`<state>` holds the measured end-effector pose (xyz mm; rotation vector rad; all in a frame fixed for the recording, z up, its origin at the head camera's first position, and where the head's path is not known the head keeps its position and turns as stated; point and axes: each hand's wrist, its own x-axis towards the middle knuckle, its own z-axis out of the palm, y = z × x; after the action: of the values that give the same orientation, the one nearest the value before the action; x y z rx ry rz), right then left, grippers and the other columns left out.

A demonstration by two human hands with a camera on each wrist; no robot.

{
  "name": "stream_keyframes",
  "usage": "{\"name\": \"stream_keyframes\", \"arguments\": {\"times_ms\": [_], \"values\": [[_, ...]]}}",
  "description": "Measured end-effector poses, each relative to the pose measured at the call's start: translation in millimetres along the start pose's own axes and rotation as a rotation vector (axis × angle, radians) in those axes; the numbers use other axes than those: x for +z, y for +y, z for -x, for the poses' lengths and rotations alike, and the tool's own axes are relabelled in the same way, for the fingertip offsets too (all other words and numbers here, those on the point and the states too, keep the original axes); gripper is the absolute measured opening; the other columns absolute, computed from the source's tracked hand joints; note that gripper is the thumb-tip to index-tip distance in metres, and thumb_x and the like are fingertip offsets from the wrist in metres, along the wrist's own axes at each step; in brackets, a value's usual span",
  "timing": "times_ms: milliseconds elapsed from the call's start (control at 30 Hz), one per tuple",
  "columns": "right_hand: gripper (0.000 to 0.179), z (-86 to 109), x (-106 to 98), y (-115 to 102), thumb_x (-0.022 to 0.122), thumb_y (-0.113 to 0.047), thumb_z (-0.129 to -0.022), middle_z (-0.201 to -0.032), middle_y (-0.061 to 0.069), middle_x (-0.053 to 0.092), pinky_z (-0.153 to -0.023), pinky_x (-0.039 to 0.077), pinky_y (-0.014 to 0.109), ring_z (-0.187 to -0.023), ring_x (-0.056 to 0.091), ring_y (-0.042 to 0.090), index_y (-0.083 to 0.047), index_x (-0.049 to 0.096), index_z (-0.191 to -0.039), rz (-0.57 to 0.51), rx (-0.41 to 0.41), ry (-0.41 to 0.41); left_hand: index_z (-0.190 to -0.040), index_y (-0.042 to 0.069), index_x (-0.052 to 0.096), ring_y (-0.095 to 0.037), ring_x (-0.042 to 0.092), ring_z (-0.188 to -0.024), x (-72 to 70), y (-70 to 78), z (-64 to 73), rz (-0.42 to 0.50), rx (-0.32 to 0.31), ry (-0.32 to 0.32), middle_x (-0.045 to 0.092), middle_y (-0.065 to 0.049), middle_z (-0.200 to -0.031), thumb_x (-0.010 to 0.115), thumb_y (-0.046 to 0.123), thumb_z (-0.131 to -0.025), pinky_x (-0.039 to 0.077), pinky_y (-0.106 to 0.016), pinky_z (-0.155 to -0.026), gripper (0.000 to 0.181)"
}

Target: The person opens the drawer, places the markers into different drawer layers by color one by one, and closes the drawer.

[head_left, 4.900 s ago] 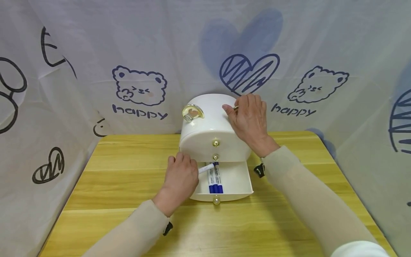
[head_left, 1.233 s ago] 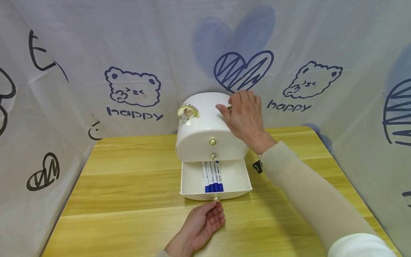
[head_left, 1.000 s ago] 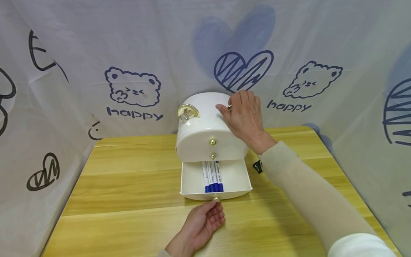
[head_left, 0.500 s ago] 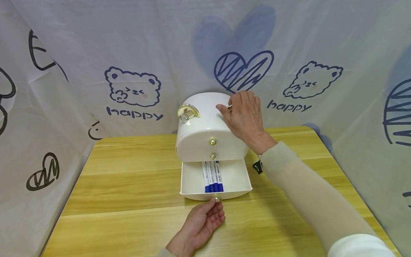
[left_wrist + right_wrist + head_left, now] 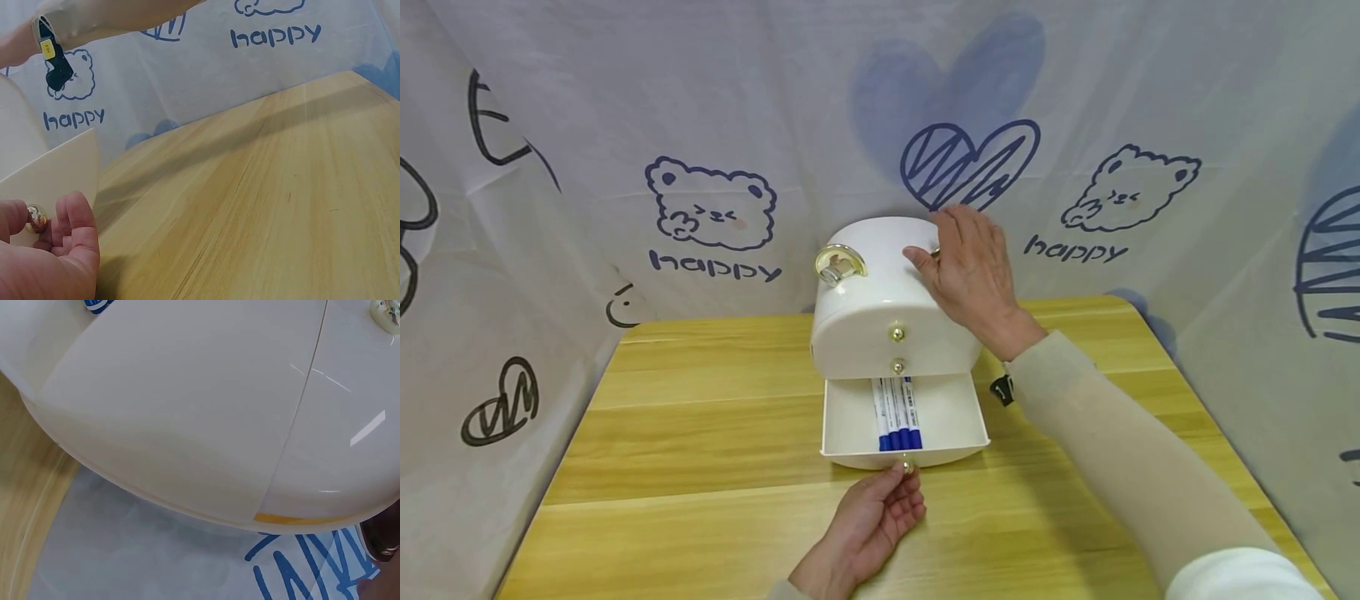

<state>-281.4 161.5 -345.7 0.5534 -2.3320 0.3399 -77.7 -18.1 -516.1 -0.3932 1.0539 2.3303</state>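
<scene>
A white dome-topped drawer box (image 5: 880, 292) stands at the back of the table. Its bottom drawer (image 5: 951, 417) is pulled out, and several white markers (image 5: 898, 412) with blue caps lie in it side by side. At the drawer's front, my left hand (image 5: 868, 525) pinches the gold knob (image 5: 37, 219) between thumb and fingers. My right hand (image 5: 973, 271) is at the box's upper right, thumb toward the top and fingers nearly straight. Beneath it a bit of the gold right-side handle (image 5: 936, 252) shows; most of that handle is hidden.
A second gold ring handle (image 5: 840, 262) is on the box's left side. Two more gold knobs, an upper knob (image 5: 897, 333) and a lower knob (image 5: 898, 366), are on its front. Printed cloth (image 5: 715, 92) hangs behind the wooden table (image 5: 700, 433).
The left hand has gone from a marker above the drawer to the drawer's knob, and the marker lies with the others. Lately the right hand's fingers have straightened from their curl at the handle.
</scene>
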Motion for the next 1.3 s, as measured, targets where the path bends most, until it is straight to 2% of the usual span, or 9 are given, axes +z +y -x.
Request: {"name": "stream_keyframes", "arguments": {"times_ms": [67, 133, 267, 433, 567, 700, 800, 1067, 1300], "values": [[0.067, -0.9, -0.5, 0.1, 0.055, -0.050, -0.107, -0.144, 0.026, 0.055, -0.122, 0.032, 0.056, -0.142, 0.047, 0.043, 0.006, 0.052, -0.143, -0.002, 0.002, -0.023, -0.119, 0.002, 0.064, -0.009, 0.067, -0.087, 0.0, -0.2, 0.3, -0.002, 0.001, 0.002, 0.070, -0.001, -0.099, 0.056, 0.023, -0.110, 0.059, -0.029, -0.086, 0.024], [0.064, -0.8, -0.3, 0.2, 0.058, -0.046, -0.106, -0.140, 0.026, 0.057, -0.121, 0.033, 0.056, -0.139, 0.049, 0.043, 0.007, 0.053, -0.141, -0.003, -0.009, -0.020, -0.119, 0.003, 0.064, -0.009, 0.066, -0.087, 0.0, -0.3, 0.6, -0.005, 0.002, 0.004, 0.070, -0.001, -0.099, 0.056, 0.023, -0.110, 0.059, -0.028, -0.086, 0.023], [0.056, 1.4, 1.2, 0.7, 0.059, -0.046, -0.106, -0.110, 0.025, 0.059, -0.097, 0.044, 0.054, -0.108, 0.054, 0.043, 0.008, 0.058, -0.121, 0.003, -0.050, 0.042, -0.119, 0.003, 0.065, -0.009, 0.066, -0.086, 0.0, -0.7, 0.6, -0.009, 0.001, 0.006, 0.070, -0.001, -0.098, 0.056, 0.023, -0.110, 0.059, -0.028, -0.086, 0.024], [0.063, 3.3, 3.0, 1.3, 0.045, -0.056, -0.108, -0.098, 0.022, 0.054, -0.083, 0.043, 0.052, -0.096, 0.051, 0.042, 0.005, 0.056, -0.112, 0.003, -0.052, 0.075, -0.118, 0.003, 0.065, -0.009, 0.066, -0.086, 0.0, -1.1, 0.4, -0.018, -0.001, 0.010, 0.070, -0.001, -0.097, 0.056, 0.024, -0.110, 0.059, -0.028, -0.085, 0.024], [0.059, 3.4, 3.7, 1.1, 0.048, -0.054, -0.108, -0.097, 0.021, 0.053, -0.081, 0.042, 0.051, -0.093, 0.050, 0.041, 0.005, 0.056, -0.112, 0.008, -0.053, 0.083, -0.117, 0.004, 0.066, -0.009, 0.066, -0.085, -0.3, -1.4, 0.2, -0.018, 0.000, 0.013, 0.070, 0.000, -0.097, 0.056, 0.024, -0.110, 0.059, -0.028, -0.084, 0.023], [0.045, 2.4, 3.3, 0.6, 0.055, -0.041, -0.109, -0.097, 0.020, 0.053, -0.080, 0.041, 0.050, -0.093, 0.048, 0.040, 0.004, 0.057, -0.111, 0.006, -0.034, 0.069, -0.116, 0.004, 0.066, -0.009, 0.066, -0.085, -0.2, -1.3, -0.1, -0.016, 0.003, 0.013, 0.070, 0.000, -0.096, 0.057, 0.024, -0.110, 0.059, -0.028, -0.084, 0.023], [0.039, 1.4, 2.5, -0.2, 0.054, -0.035, -0.109, -0.098, 0.019, 0.054, -0.081, 0.040, 0.049, -0.095, 0.048, 0.039, 0.003, 0.058, -0.110, 0.000, -0.011, 0.051, -0.115, 0.004, 0.067, -0.009, 0.066, -0.084, -0.1, -1.2, -0.3, -0.017, 0.007, 0.013, 0.070, 0.000, -0.095, 0.057, 0.024, -0.110, 0.059, -0.028, -0.084, 0.023], [0.037, 1.0, 1.4, -1.2, 0.052, -0.033, -0.109, -0.100, 0.019, 0.056, -0.084, 0.041, 0.049, -0.096, 0.049, 0.038, 0.003, 0.060, -0.111, 0.002, 0.011, 0.020, -0.114, 0.004, 0.067, -0.009, 0.066, -0.084, 0.0, -1.3, -0.9, -0.021, 0.012, 0.016, 0.070, 0.000, -0.095, 0.058, 0.024, -0.109, 0.059, -0.028, -0.083, 0.022], [0.037, 0.8, 2.8, -0.2, 0.053, -0.033, -0.108, -0.098, 0.019, 0.056, -0.081, 0.041, 0.049, -0.094, 0.050, 0.038, 0.004, 0.061, -0.109, -0.002, -0.010, 0.055, -0.116, 0.003, 0.066, -0.010, 0.066, -0.085, 0.4, -0.6, -1.4, -0.027, 0.012, 0.018, 0.070, -0.001, -0.096, 0.058, 0.023, -0.109, 0.059, -0.029, -0.084, 0.023]]}}
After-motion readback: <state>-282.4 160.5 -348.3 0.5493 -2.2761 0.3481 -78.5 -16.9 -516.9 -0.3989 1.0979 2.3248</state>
